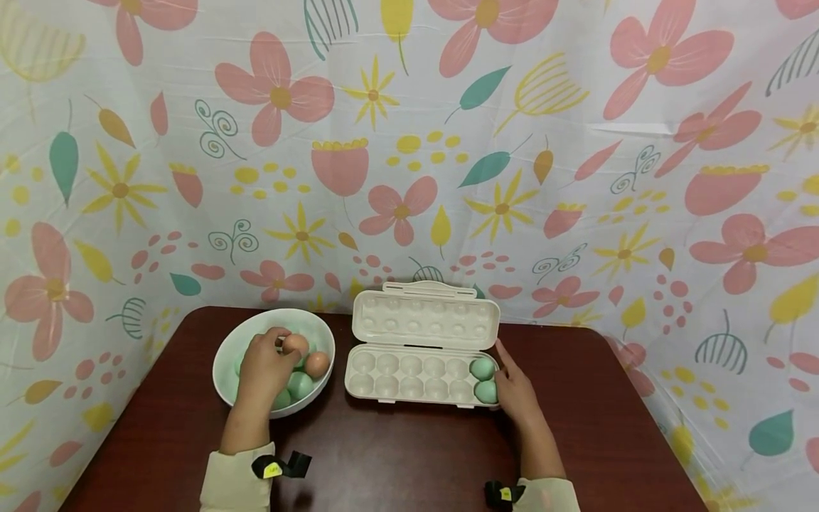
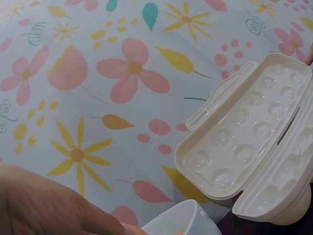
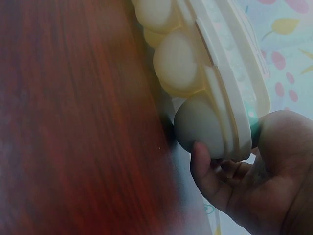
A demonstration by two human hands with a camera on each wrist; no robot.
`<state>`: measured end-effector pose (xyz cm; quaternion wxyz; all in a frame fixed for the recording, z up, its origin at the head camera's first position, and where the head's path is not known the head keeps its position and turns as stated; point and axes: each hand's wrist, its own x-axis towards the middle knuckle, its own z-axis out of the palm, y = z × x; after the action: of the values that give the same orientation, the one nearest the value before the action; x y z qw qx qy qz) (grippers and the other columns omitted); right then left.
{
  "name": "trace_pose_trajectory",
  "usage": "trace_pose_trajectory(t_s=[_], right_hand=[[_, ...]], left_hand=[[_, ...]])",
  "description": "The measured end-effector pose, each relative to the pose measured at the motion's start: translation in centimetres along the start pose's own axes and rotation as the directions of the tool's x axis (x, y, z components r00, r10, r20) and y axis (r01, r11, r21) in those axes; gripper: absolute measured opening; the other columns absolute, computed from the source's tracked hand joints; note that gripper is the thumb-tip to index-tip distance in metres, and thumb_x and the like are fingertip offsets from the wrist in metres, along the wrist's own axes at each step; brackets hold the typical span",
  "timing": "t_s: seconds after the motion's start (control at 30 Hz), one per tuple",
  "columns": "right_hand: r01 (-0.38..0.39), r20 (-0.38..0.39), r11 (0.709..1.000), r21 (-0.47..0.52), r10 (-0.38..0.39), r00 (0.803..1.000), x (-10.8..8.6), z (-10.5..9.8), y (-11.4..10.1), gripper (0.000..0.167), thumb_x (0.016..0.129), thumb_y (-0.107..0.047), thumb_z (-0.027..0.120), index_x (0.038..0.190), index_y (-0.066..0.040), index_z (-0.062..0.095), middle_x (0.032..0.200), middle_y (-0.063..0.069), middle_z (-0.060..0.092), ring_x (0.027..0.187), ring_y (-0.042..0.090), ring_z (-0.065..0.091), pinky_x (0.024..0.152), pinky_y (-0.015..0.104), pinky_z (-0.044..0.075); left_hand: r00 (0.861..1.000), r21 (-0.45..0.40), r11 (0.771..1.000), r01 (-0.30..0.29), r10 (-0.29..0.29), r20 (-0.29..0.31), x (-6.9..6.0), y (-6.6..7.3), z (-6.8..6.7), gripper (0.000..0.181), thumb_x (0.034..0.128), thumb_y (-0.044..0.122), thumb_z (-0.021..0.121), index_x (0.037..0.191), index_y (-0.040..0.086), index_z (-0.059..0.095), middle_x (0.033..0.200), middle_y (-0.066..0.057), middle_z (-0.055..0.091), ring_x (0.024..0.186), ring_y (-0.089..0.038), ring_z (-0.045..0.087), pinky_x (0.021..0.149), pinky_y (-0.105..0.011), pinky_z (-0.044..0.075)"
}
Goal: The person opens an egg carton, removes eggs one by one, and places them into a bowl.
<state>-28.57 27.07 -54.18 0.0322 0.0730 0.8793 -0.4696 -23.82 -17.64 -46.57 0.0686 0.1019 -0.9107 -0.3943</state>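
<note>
Over the white bowl [image 1: 224,366] on the left, my left hand [image 1: 265,366] pinches a brown egg [image 1: 296,345] between thumb and fingers. Another brown egg [image 1: 316,364] and several green eggs [image 1: 301,385] lie around it in the bowl. A cream egg carton [image 1: 425,323] stands beside the bowl with its lid raised. Two green eggs [image 1: 483,368] fill the cups at its right end. My right hand [image 1: 515,391] grips that end, with curled fingers [image 3: 201,159] under the tray. In the left wrist view the hand [image 2: 54,205] shows only partly, its fingertips cut off.
The dark brown table [image 1: 409,455] carries both the bowl and the carton. A flower-printed curtain [image 1: 409,142] hangs right behind the table's back edge, close to the carton lid. Black straps [image 1: 281,466] sit around both sleeves.
</note>
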Motion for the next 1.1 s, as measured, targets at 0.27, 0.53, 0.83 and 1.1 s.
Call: trace_pose_trajectory(t_s=[0.27,0.53,0.83,1.1], right_hand=[[-0.003,-0.008,1.000,-0.007,0.003,1.000,0.03,0.02,0.04,0.060,0.105,-0.022,0.038,0.158,-0.044,0.025,0.099,0.015,0.056,0.065,0.021,0.060,0.060,0.034,0.058],[-0.023,0.000,1.000,0.021,0.023,1.000,0.04,0.01,0.04,0.060,0.105,-0.021,0.037,0.158,-0.045,0.025,0.099,0.016,0.055,0.063,0.022,0.060,0.059,0.036,0.059],[-0.011,0.000,1.000,-0.014,0.011,1.000,-0.12,-0.08,-0.07,0.060,0.105,-0.021,0.037,0.159,-0.043,0.024,0.097,0.014,0.056,0.070,0.021,0.061,0.062,0.033,0.057],[-0.009,0.015,1.000,0.006,0.009,1.000,-0.10,-0.02,-0.13,0.059,0.105,-0.021,0.036,0.159,-0.042,0.023,0.099,0.016,0.057,0.061,0.021,0.061,0.058,0.036,0.058]], left_hand=[[0.998,0.016,1.000,-0.007,0.006,0.065,-0.06,-0.57,-0.71,0.047,0.0903,0.018,0.057,0.133,-0.002,0.058,0.123,-0.026,0.059,0.107,-0.039,0.059,0.092,-0.053,0.047],[0.993,0.058,0.998,-0.021,0.015,0.113,0.11,-0.88,-0.74,0.047,0.0921,0.016,0.059,0.134,-0.006,0.057,0.127,-0.030,0.059,0.110,-0.043,0.060,0.091,-0.055,0.049],[0.993,0.069,0.997,-0.022,0.013,0.117,0.10,-1.02,-0.39,0.047,0.0930,0.017,0.060,0.135,-0.003,0.058,0.130,-0.030,0.058,0.117,-0.044,0.058,0.095,-0.056,0.049],[0.993,0.046,0.998,-0.045,0.039,0.116,0.19,-0.73,0.11,0.044,0.0930,0.012,0.058,0.135,-0.003,0.061,0.136,-0.034,0.053,0.127,-0.048,0.050,0.104,-0.059,0.044]])
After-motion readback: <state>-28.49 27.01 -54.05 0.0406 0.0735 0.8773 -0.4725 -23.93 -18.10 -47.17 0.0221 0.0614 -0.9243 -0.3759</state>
